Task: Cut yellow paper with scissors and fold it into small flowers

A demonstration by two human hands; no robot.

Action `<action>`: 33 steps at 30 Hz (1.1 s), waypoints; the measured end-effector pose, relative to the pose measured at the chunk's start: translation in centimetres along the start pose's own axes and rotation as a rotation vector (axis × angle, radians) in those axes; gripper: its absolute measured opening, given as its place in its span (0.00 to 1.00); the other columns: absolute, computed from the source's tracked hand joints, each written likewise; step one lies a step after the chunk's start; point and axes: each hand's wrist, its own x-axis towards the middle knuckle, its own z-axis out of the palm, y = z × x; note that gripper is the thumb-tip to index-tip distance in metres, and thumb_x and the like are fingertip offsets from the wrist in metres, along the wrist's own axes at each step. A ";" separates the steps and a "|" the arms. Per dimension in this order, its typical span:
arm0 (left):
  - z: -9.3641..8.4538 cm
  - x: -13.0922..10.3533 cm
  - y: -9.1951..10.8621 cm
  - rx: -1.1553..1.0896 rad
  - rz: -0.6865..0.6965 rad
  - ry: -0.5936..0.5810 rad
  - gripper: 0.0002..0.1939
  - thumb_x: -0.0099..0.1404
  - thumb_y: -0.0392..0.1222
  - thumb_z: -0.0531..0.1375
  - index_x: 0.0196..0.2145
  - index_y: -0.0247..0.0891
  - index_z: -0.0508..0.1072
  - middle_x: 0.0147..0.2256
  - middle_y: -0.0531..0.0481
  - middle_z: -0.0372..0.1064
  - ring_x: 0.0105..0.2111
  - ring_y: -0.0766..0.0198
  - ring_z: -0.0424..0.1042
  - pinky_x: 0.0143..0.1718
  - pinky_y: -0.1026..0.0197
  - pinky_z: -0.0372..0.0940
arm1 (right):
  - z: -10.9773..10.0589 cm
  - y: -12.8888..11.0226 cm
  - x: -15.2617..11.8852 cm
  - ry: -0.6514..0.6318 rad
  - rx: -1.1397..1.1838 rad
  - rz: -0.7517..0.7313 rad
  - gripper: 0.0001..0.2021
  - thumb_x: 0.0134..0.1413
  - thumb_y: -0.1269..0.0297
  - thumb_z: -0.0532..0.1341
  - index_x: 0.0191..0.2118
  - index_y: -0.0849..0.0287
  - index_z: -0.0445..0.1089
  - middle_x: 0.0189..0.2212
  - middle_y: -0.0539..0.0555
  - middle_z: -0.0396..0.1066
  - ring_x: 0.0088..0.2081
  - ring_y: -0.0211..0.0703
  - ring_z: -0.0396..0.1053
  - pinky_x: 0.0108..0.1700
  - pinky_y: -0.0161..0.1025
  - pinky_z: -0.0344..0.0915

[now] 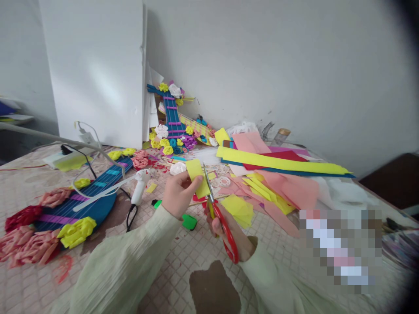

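Observation:
My left hand (179,194) pinches a yellow paper piece (196,174), holding it upright above the table. In my right hand (234,233) is a pair of red-handled scissors (225,229), its blades pointing up along the right edge of that paper. Whether the blades have cut into it I cannot tell. Loose yellow paper pieces (238,210) lie on the table just beyond my right hand. A green plastic object (189,222) sits below my left wrist, partly covered by the sleeve.
At left lies a blue guitar-shaped craft (98,209) with paper flowers, beside a white glue gun (139,189) and its cable. Another decorated craft (173,115) leans at the back near a white board (94,74). Coloured paper strips (281,162) and a jar (280,136) stand at right.

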 end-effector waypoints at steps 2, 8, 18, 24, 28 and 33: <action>0.0 0.0 -0.1 0.026 0.003 0.006 0.15 0.52 0.47 0.56 0.31 0.32 0.71 0.26 0.49 0.67 0.25 0.66 0.65 0.25 0.65 0.62 | 0.0 0.0 0.0 0.010 -0.013 -0.003 0.21 0.44 0.42 0.50 0.31 0.58 0.56 0.21 0.46 0.53 0.22 0.32 0.51 0.24 0.33 0.52; 0.0 0.1 -0.1 0.048 0.010 0.015 0.15 0.52 0.47 0.56 0.31 0.31 0.71 0.25 0.50 0.67 0.23 0.67 0.64 0.25 0.66 0.61 | 0.0 0.2 0.0 -0.001 0.007 0.009 0.22 0.43 0.41 0.50 0.30 0.59 0.55 0.19 0.45 0.52 0.20 0.31 0.51 0.23 0.33 0.51; 0.0 0.1 0.2 -0.008 -0.039 0.019 0.14 0.50 0.47 0.58 0.28 0.31 0.71 0.23 0.51 0.66 0.23 0.68 0.63 0.23 0.67 0.59 | 0.2 0.2 0.0 -0.013 0.080 0.060 0.24 0.41 0.40 0.50 0.29 0.60 0.54 0.18 0.44 0.50 0.17 0.29 0.50 0.19 0.31 0.48; 0.1 0.1 0.3 -0.037 -0.055 0.034 0.13 0.49 0.46 0.59 0.27 0.32 0.71 0.23 0.52 0.67 0.22 0.69 0.63 0.22 0.68 0.59 | 0.1 0.6 0.1 -0.061 0.094 0.077 0.25 0.40 0.38 0.49 0.30 0.59 0.53 0.16 0.42 0.48 0.16 0.28 0.48 0.17 0.30 0.47; 0.0 0.1 0.2 -0.014 -0.049 0.030 0.12 0.50 0.46 0.58 0.26 0.32 0.71 0.23 0.52 0.67 0.23 0.68 0.63 0.23 0.68 0.59 | 0.0 0.7 0.1 -0.046 0.082 0.083 0.25 0.39 0.38 0.49 0.29 0.59 0.53 0.15 0.42 0.48 0.15 0.28 0.48 0.16 0.30 0.47; 0.0 0.1 0.2 -0.008 -0.053 0.019 0.12 0.50 0.46 0.58 0.26 0.32 0.70 0.24 0.52 0.66 0.23 0.69 0.63 0.24 0.68 0.59 | 0.1 0.6 0.1 -0.042 0.089 0.098 0.26 0.38 0.37 0.50 0.29 0.59 0.53 0.15 0.42 0.48 0.14 0.28 0.47 0.15 0.30 0.47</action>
